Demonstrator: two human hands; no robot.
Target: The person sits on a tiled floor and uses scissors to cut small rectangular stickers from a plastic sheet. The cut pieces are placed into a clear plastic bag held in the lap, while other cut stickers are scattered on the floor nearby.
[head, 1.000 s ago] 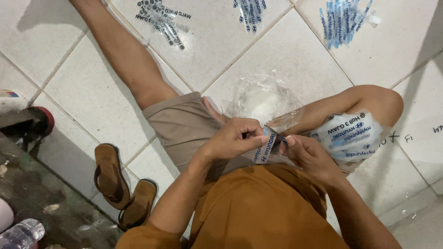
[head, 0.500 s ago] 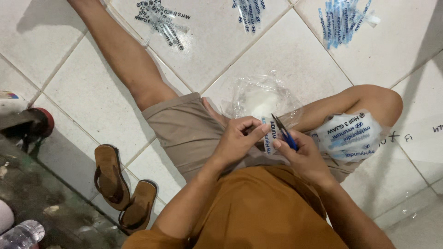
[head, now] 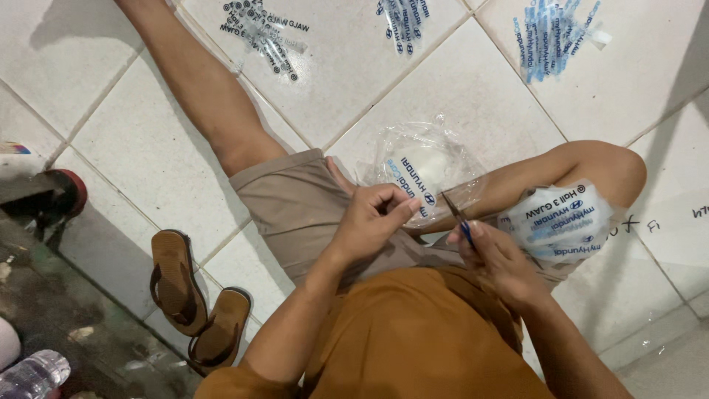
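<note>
Scissors (head: 459, 219), thin and blue-handled, sit in the right hand (head: 496, 260), whose fingers are curled closed around the handles, the blades pointing up and away over the lap. Just beside the blade tips, the left hand (head: 373, 222) pinches a small clear printed sticker (head: 422, 201) between thumb and fingertips, closed on its edge. Both hands hover above the beige shorts (head: 295, 207) of the seated person, who wears an orange shirt (head: 413, 332). Beyond the hands a crumpled clear plastic bag (head: 428, 159) lies on the white floor tiles (head: 125, 140). A stack of white printed stickers (head: 561, 218) rests on the right thigh. Rows of cut stickers (head: 550, 33) lie farther off on the tiles, and a pair of brown sandals (head: 196, 299) lies well apart at the left.
</note>
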